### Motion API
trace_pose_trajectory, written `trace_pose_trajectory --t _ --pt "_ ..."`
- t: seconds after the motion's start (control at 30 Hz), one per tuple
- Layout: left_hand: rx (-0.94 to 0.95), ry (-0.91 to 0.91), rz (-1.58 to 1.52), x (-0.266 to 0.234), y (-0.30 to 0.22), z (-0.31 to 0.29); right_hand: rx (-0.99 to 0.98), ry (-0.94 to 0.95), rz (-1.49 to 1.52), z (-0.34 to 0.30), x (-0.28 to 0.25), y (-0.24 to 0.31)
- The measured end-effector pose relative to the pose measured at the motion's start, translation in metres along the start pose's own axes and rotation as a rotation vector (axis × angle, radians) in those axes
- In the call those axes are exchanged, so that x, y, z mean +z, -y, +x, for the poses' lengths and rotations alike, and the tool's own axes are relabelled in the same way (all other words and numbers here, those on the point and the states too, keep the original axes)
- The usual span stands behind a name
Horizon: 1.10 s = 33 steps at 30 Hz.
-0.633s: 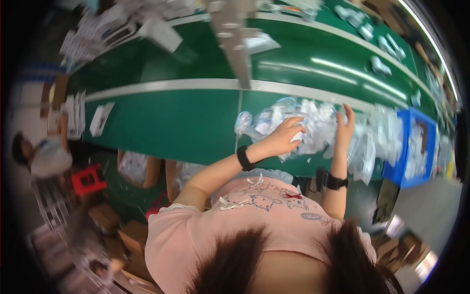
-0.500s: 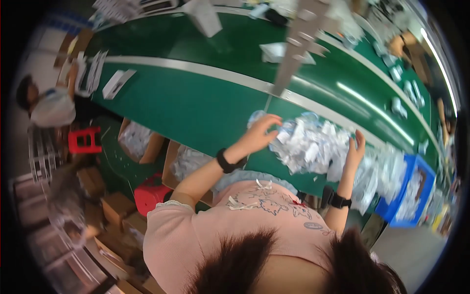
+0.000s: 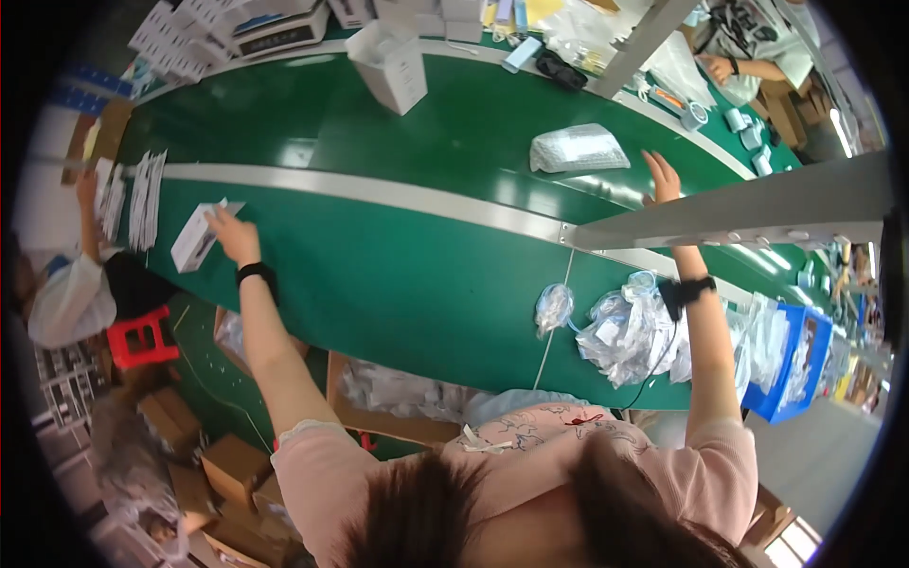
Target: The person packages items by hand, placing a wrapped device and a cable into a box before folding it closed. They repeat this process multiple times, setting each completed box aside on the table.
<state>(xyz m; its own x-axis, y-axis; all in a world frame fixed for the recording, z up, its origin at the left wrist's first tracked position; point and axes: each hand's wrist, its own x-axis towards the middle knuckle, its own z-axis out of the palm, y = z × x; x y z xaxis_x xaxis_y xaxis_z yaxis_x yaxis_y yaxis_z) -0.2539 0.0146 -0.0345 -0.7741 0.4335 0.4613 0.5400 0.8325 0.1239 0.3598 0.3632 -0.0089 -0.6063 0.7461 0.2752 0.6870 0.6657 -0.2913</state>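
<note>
White box [image 3: 192, 240] first: probably light, thin stiff card, likely to slide easily on the smooth top and to crease if squeezed; best hold looks like the two long sides, near the middle. Looks white, oblong, with darker print on one side and a flap-like bit at its far end. Lies at the left part of the green worktable [image 3: 407, 293], near its front edge. Left hand [image 3: 237, 237] at the box's right side, fingers forward and seemingly touching; cannot tell if the thumb pinches.

Bubble-wrapped pack [image 3: 579, 150] lies beyond the metal rail [image 3: 379, 196]: clear, puffy, shiny; likely soft outside, maybe slippery, best gripped round its girth. Right hand [image 3: 663, 178] just right of it, apart, fingers spread, nothing seen in it.

Further out: open white carton [image 3: 390, 78] beyond the rail, flat white stack [image 3: 148, 201] left, bagged coil [image 3: 554, 308] and plastic bag heap [image 3: 620, 333] right, then blue crate [image 3: 778, 401]
</note>
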Motion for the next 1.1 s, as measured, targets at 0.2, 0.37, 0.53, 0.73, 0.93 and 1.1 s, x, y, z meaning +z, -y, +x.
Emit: trace_pose_trajectory --t 0.2,0.37,0.53,0.73,0.93,1.1 --pt "0.092 0.202 0.191 0.04 0.082 0.033 -0.23 0.273 -0.122 0.098 0.055 0.018" --pt "0.129 0.302 0.149 0.023 0.058 0.031 -0.108 0.545 0.009 0.098 0.079 0.023" --pt "0.267 0.076 -0.093 -0.037 -0.024 -0.008 -0.086 0.398 0.171 0.052 0.047 0.006" --pt "0.11 0.472 -1.169 -0.16 -0.172 -0.115 -0.266 0.047 -0.119 -0.036 0.015 -0.032" --pt "0.306 0.79 -1.716 -0.202 -0.247 -0.202 -0.223 -0.393 -0.138 -0.079 -0.104 0.023" --pt "0.501 1.051 -1.67 -0.201 -0.282 -0.249 0.107 -0.295 0.149 -0.13 -0.17 0.042"
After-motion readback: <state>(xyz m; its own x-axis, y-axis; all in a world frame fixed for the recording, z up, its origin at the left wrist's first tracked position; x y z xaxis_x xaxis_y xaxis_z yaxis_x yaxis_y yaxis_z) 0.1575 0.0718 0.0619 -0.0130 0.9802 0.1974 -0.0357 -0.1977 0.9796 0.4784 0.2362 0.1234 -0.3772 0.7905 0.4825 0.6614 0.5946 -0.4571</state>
